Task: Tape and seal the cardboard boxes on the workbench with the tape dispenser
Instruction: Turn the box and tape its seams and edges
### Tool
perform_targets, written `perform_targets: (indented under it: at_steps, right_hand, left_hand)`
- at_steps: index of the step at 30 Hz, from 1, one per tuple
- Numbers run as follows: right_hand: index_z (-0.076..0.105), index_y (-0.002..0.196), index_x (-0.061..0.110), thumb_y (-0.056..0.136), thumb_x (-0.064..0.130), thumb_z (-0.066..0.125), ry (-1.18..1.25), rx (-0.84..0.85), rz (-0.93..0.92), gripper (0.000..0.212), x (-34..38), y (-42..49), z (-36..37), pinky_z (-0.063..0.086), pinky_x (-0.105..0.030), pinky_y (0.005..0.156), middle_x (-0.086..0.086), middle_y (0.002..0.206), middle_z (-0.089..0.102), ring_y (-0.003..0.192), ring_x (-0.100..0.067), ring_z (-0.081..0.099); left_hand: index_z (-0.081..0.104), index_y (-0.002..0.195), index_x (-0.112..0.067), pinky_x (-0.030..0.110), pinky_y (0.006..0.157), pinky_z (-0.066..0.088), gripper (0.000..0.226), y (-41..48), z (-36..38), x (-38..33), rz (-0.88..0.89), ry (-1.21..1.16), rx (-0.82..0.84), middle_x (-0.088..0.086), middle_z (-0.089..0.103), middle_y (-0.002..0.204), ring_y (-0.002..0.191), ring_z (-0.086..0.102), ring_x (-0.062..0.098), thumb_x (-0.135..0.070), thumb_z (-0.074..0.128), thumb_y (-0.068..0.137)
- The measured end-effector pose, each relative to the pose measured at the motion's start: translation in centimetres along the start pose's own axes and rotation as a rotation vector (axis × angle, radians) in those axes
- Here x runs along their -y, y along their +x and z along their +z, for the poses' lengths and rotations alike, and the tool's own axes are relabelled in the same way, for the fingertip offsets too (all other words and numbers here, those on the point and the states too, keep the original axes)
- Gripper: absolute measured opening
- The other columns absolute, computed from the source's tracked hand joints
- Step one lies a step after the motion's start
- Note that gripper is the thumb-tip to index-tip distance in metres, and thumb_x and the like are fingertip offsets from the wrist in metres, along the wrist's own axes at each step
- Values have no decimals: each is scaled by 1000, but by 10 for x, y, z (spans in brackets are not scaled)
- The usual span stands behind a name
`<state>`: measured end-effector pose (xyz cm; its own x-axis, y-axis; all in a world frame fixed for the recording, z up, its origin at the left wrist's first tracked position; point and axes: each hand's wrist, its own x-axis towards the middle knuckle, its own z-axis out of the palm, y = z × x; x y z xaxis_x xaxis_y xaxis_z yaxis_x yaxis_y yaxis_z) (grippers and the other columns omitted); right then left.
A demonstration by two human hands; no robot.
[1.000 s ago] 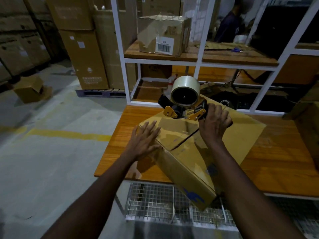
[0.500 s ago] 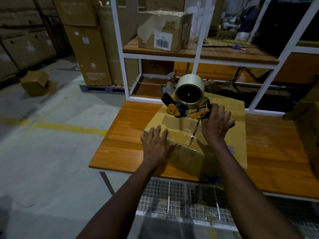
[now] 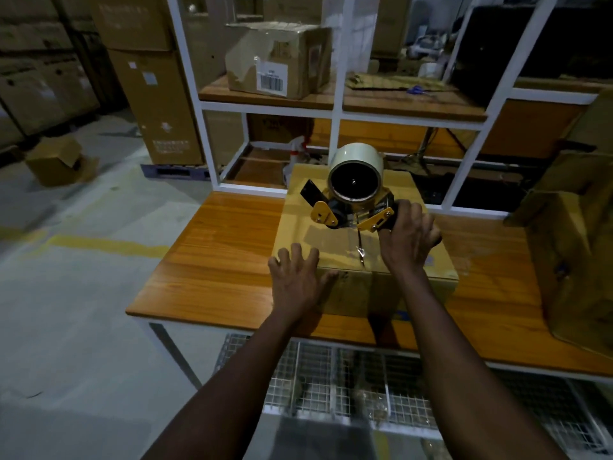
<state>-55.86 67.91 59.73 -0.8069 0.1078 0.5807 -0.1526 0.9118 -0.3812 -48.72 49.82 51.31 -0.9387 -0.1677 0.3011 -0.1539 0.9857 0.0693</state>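
Left hand (image 3: pixel 297 280): flat, fingers straight and spread, pressing on the near left top edge of the box (image 3: pixel 298 207).

Right hand (image 3: pixel 409 237): fingers curled round the handle of the dispenser (image 3: pixel 353 212), gripping it.

Dispenser: upright on the box top, at the far end of the centre seam. Tape roll (image 3: pixel 356 174) on top, dark core facing the camera, yellow side plates beneath. A glossy strip on the cardboard just left of the seam.

Box: flaps down, resting on the workbench (image 3: pixel 225 260) about mid-width, near face close to the front edge. Blue print low on that face, partly hidden by the right forearm.

On the bench's right end, well apart from the hands: a second box (image 3: pixel 577 244), dim, crumpled.

Under the bench: a mesh shelf (image 3: pixel 365 386).

Behind the bench: a white rack (image 3: pixel 335 111) with wooden shelves. On the upper shelf, a taped carton (image 3: pixel 282 61) with a barcode label, and blue scissors (image 3: pixel 418 90) further right. Lower down, just behind the box, a spray bottle (image 3: pixel 297 151).

Left, on the floor: stacked cartons (image 3: pixel 156 104) on a pallet (image 3: pixel 175 171), a small open carton (image 3: pixel 58 162), a yellow line (image 3: pixel 109 245).
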Motion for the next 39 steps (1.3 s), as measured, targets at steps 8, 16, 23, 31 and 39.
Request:
perform_targets:
  at_steps: [8, 16, 23, 31, 39]
  right_hand:
    - [53, 116, 19, 78, 18, 65, 39, 17, -20, 39, -12, 13, -14, 32, -44, 87, -8, 113, 56, 104, -33, 47]
    - [52, 119, 19, 81, 18, 64, 33, 18, 9, 40, 19, 19, -14, 29, -44, 89, -7, 114, 54, 105, -32, 45]
    - [52, 115, 20, 82, 21, 66, 50, -17, 32, 35, 47, 17, -5, 29, -43, 87, -6, 114, 55, 105, -32, 45]
    - [53, 112, 19, 81, 20, 66, 19, -30, 31, 34, 78, 4, 3, 30, -43, 86, -6, 113, 56, 106, -33, 45]
    - [52, 111, 17, 85, 22, 64, 42, -32, 68, 29, 94, -7, -1, 30, -44, 88, -7, 115, 56, 110, -34, 45]
  left_hand:
    - [52, 116, -44, 51, 104, 30, 46, 31, -40, 4, -422, -1000, 61, -5, 65, 118, 120, 51, 28, -70, 34, 83]
    - [38, 147, -19, 49, 110, 22, 49, 60, -100, -3, -624, -1846, 41, 19, 64, 128, 127, 51, 29, -40, 24, 105]
    - [44, 142, -21, 37, 90, 33, 45, 65, -96, 26, -570, -1887, 70, 13, 66, 124, 121, 53, 25, -41, 26, 105]
    - [50, 134, -16, 26, 72, 51, 40, 45, -53, 46, -522, -1907, 188, 10, 67, 124, 90, 64, 19, -36, 31, 106]
    - [59, 109, -13, 33, 56, 58, 51, 52, -54, 71, -703, -1943, 590, 13, 72, 98, 74, 70, 31, -58, 38, 99]
